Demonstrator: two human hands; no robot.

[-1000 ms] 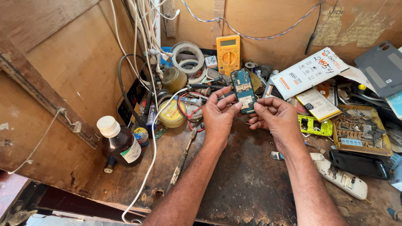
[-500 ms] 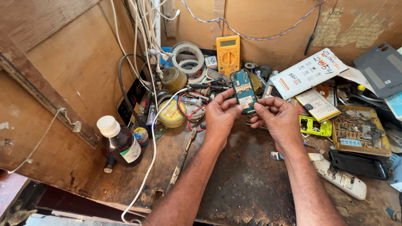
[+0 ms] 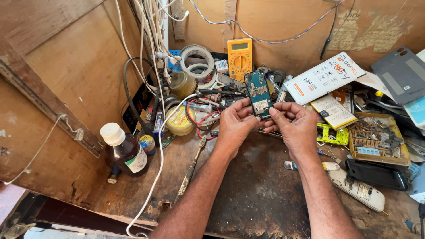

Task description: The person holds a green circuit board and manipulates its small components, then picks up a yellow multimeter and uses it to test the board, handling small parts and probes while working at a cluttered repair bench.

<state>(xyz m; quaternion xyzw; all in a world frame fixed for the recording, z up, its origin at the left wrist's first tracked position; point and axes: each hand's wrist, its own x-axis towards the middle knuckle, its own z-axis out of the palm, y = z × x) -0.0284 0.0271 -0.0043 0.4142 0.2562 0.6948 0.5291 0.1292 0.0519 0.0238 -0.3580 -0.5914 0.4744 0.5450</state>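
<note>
— What is being held?
— A narrow, rectangular teal-green phone circuit board (image 3: 258,94) with silver metal shields and small components on its face.
— How does it sit?
— Upright, slightly tilted, lower end pinched between fingertips, just below the yellow multimeter (image 3: 239,53).

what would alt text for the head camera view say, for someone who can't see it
Two bare hands, left hand and right hand, hold a small blue-green circuit board upright over a worn, dark workbench. Around it lie a yellow multimeter, rolls of tape, tangled wires, a brown bottle with a white cap, and phone parts.
</note>
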